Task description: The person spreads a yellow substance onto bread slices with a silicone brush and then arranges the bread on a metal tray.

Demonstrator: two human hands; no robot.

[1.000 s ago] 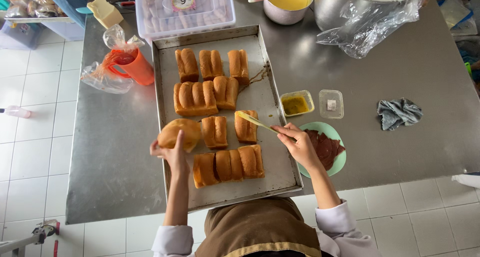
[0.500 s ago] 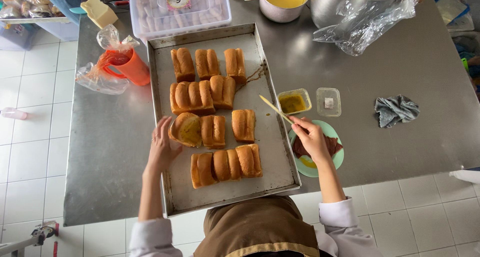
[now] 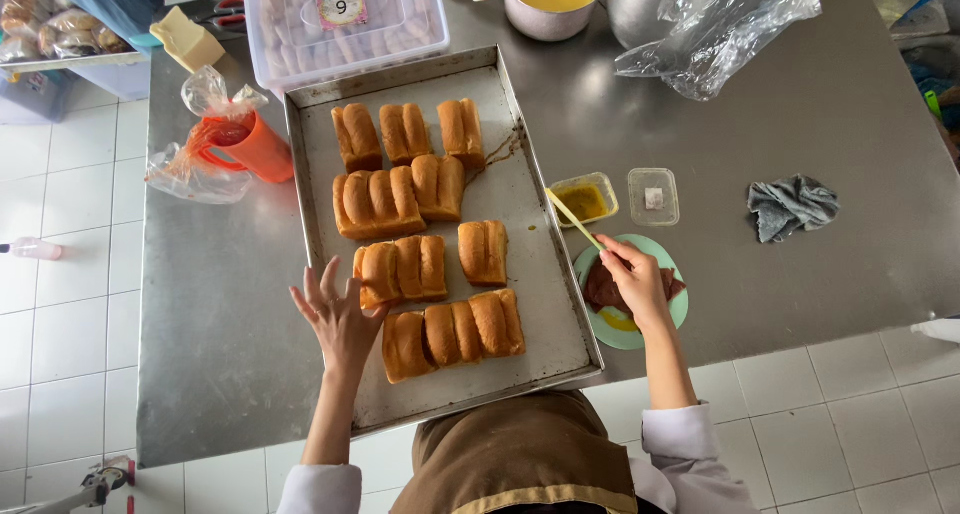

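A steel table [image 3: 820,124] with a dull grey top fills the middle of the view and reflects soft, even light. Under it and around it, the floor [image 3: 60,354] is of square white tiles with thin grey joints. At the upper left, a blue crate [image 3: 45,89] stands on the floor beside the table.

Steel table [image 3: 800,274] carries orange jug [image 3: 252,149] in plastic bag, grey rag [image 3: 792,206], lidded clear box [image 3: 345,19], yellow-filled bowl [image 3: 553,2], top edge.
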